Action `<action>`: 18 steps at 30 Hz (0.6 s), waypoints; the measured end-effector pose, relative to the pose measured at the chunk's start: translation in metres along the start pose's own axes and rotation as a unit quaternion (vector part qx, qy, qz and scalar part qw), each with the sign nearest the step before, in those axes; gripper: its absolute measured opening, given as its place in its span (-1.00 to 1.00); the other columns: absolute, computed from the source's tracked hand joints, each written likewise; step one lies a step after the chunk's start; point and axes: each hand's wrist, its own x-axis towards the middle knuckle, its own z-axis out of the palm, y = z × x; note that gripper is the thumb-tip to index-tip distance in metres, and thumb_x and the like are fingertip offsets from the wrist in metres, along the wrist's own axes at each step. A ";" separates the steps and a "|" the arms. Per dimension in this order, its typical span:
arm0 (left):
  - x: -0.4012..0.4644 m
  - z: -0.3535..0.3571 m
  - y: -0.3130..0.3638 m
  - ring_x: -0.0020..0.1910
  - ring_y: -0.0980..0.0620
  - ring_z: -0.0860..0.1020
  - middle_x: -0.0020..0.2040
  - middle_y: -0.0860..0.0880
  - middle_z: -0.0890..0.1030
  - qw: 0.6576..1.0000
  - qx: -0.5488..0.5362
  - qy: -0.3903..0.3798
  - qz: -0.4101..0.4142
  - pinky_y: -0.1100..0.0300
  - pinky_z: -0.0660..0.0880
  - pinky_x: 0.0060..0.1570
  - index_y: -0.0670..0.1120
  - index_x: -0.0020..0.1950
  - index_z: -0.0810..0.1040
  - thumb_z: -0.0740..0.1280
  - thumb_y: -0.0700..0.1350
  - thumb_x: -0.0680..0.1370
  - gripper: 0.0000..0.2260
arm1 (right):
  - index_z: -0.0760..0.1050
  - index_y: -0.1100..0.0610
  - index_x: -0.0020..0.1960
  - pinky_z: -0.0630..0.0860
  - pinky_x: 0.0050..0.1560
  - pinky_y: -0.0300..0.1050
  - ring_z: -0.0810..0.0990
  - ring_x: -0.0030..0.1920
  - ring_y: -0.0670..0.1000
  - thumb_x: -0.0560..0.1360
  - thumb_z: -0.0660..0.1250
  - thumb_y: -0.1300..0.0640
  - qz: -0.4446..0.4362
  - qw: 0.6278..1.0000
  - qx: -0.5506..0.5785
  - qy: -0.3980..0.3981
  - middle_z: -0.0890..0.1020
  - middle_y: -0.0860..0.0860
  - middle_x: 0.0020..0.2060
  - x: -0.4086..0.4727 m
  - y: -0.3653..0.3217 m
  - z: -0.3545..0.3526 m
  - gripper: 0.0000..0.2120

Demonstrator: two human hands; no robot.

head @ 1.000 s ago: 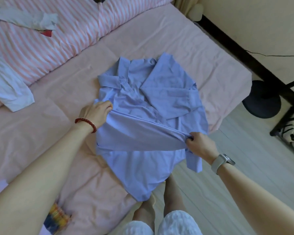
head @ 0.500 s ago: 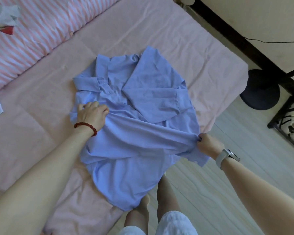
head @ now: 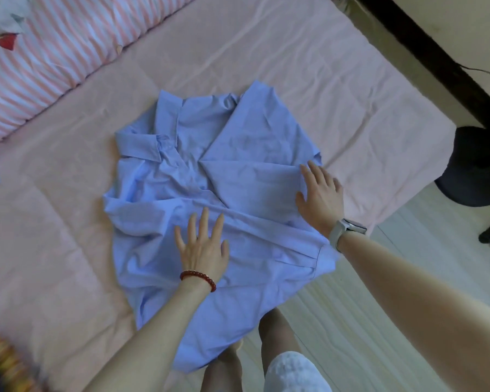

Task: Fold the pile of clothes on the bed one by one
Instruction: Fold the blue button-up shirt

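Covering most of the view, a bed (head: 309, 69) in a wrinkled pale pink sheet runs to a corner at the right, where pale wood-look floor (head: 359, 329) begins. A pink-and-white striped quilt (head: 57, 49) lies along the far left edge. A dark round base (head: 475, 168) stands on the floor beside the bed's right corner, under a dark baseboard. A light blue shirt (head: 210, 154) of thin, creased cloth lies near the bed's near edge, collar away, sleeves folded inward, its hem hanging over the edge. The left hand (head: 203, 247), with a red bead bracelet (head: 198, 278), lies flat with fingers spread on the shirt's middle, gripping nothing. The right hand (head: 320, 196), wearing a watch (head: 347, 229), presses flat and open on the shirt's right side.
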 end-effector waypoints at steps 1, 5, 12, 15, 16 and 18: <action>-0.004 0.003 0.001 0.42 -0.20 0.21 0.43 -0.19 0.31 0.998 0.001 -0.043 -0.035 -0.26 0.21 0.28 -0.03 0.39 0.38 0.22 -0.02 0.47 -0.54 | 0.11 0.10 0.49 0.07 0.39 0.14 0.10 0.48 0.08 0.50 0.23 0.13 -0.007 0.999 -0.010 -0.042 0.17 0.03 0.49 0.012 -0.003 -0.001 -0.40; 0.003 0.012 -0.014 0.50 -0.13 -0.22 0.54 -0.05 -0.17 0.976 -0.053 -0.197 -0.075 -0.02 -0.06 0.45 0.06 0.53 -0.09 0.08 0.06 0.61 -0.45 | 0.16 0.14 0.42 0.04 0.37 0.13 0.20 0.41 0.07 0.50 0.16 0.17 0.007 0.989 -0.078 -0.126 0.41 0.05 0.31 0.044 -0.010 -0.004 -0.49; 0.009 -0.042 -0.038 0.11 -0.08 0.55 0.12 -0.16 0.58 0.879 -0.447 -0.012 -0.167 0.29 0.38 0.00 -0.22 0.16 0.53 0.20 -0.25 0.59 -0.80 | 0.51 0.11 0.05 0.27 -0.25 -0.12 0.55 -0.04 0.23 0.51 0.15 0.19 -0.108 0.985 0.066 -0.113 0.63 0.15 -0.07 -0.004 -0.075 -0.052 -0.80; -0.003 -0.066 -0.061 -0.22 0.06 0.59 -0.03 -0.12 0.57 0.720 -0.635 -0.013 -0.279 0.23 0.41 -0.19 -0.07 0.04 0.48 0.12 -0.16 0.63 -0.85 | 0.51 0.07 0.20 0.42 -0.09 -0.06 0.56 -0.01 0.21 0.50 0.21 0.19 -0.219 0.942 0.151 -0.206 0.66 0.11 -0.07 -0.054 -0.115 -0.060 -0.71; -0.008 -0.070 -0.069 -0.22 0.06 0.57 -0.05 -0.07 0.56 0.670 -0.675 -0.037 -0.307 0.20 0.41 -0.18 -0.03 0.00 0.47 0.10 -0.09 0.64 -0.83 | 0.51 0.09 0.20 0.45 -0.04 -0.05 0.56 -0.01 0.20 0.50 0.22 0.18 -0.234 0.925 0.165 -0.250 0.66 0.11 -0.07 -0.066 -0.126 -0.054 -0.72; -0.018 -0.069 -0.085 -0.16 0.01 0.55 -0.06 -0.03 0.57 0.631 -0.695 -0.080 -0.335 0.14 0.44 -0.14 0.01 -0.02 0.47 0.08 0.03 0.63 -0.79 | 0.48 0.21 0.20 0.44 0.00 -0.07 0.54 -0.03 0.20 0.52 0.24 0.18 -0.245 0.882 0.189 -0.355 0.63 0.17 -0.10 -0.089 -0.145 -0.035 -0.72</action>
